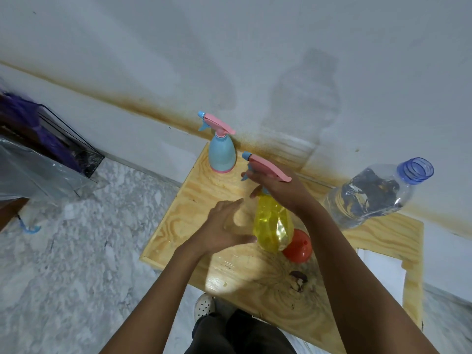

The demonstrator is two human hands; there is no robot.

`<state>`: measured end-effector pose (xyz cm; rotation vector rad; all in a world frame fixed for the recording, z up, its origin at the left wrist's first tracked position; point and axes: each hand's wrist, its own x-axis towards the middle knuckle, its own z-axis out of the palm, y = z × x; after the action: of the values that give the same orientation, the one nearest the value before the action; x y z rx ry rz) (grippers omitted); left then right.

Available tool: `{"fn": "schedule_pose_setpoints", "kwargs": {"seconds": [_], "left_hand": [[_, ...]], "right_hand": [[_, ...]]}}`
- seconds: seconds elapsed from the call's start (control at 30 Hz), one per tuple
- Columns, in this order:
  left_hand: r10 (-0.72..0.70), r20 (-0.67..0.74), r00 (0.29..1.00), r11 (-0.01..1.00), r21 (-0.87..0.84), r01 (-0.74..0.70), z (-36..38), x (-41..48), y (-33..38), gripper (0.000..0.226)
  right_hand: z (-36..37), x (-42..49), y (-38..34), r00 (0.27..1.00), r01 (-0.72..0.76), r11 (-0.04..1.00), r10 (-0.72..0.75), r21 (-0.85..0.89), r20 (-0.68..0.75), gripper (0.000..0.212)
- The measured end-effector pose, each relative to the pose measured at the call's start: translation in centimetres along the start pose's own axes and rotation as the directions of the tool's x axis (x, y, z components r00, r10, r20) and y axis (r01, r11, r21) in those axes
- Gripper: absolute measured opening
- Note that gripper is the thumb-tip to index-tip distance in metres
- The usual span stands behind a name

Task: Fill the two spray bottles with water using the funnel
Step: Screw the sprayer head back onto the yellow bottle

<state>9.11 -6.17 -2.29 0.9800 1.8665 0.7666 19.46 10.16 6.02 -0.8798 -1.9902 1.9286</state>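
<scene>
On the wooden worktop (pixel 194 223), the neck of the yellow spray bottle (pixel 272 226) is grasped by the right hand (pixel 278 190); the left hand (pixel 224 226), fingers spread loose, is held just beside it. An orange funnel (pixel 298 247) lies behind the bottle, a blue spray bottle (pixel 221 155) stands farther back, and a water bottle (pixel 370 195) is seen at the right.

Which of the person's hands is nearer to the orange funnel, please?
The right. The right hand holds the neck of the yellow spray bottle directly above the funnel; the left hand is open beyond the bottle, farther away.

Bare forearms, dark trousers (pixel 240 335), and a white perforated clog (pixel 204 306).
</scene>
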Motion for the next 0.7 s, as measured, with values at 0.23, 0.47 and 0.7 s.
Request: {"fn": "schedule_pose_setpoints", "kwargs": {"seconds": [0.23, 0.47, 0.7], "left_hand": [[0.070, -0.308, 0.949, 0.977, -0.169, -0.127, 2.4, 1.5, 3.9, 0.081], [0.093, -0.411, 0.907, 0.973, -0.154, -0.170, 1.2, 6.3, 3.8, 0.073], [0.066, -0.402, 0.913, 0.987, -0.107, -0.119, 0.3, 11.0, 3.0, 0.068]], "right_hand": [[0.9, -0.1, -1.6, 0.972, 0.142, 0.988, -0.152, -0.067, -0.177, 0.016], [0.8, 1.4, 2.1, 0.928, 0.048, 0.974, -0.126, -0.222, -0.350, 0.031], [0.5, 6.0, 4.2, 0.915, -0.016, 0.977, -0.071, -0.213, -0.397, 0.034]]}}
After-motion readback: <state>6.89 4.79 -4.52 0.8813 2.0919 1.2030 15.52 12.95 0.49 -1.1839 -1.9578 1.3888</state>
